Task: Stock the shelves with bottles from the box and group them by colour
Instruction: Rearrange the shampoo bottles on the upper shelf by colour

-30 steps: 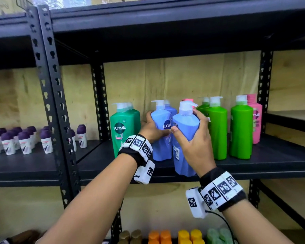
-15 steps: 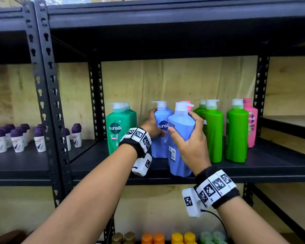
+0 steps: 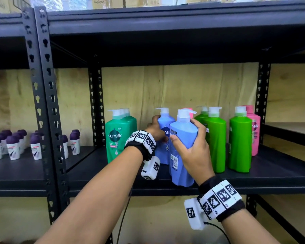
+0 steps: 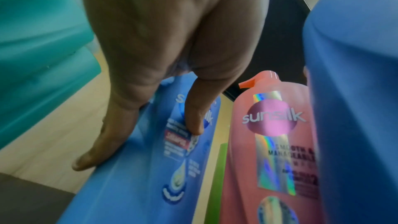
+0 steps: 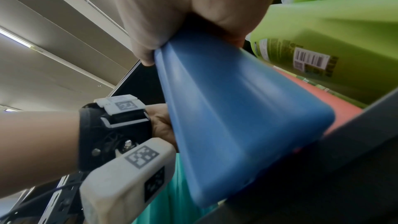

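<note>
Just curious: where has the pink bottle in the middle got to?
In the head view the pink bottle stands mid-shelf at the back, behind the two blue bottles, left of the light green bottles.

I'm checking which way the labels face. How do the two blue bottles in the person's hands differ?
The blue bottle in the right hand stands nearer the shelf's front edge, barcode side out. The blue bottle in the left hand sits further back, its Sunsilk logo facing front, partly hidden behind the first. Both are upright, blue, with white pump tops.
</note>
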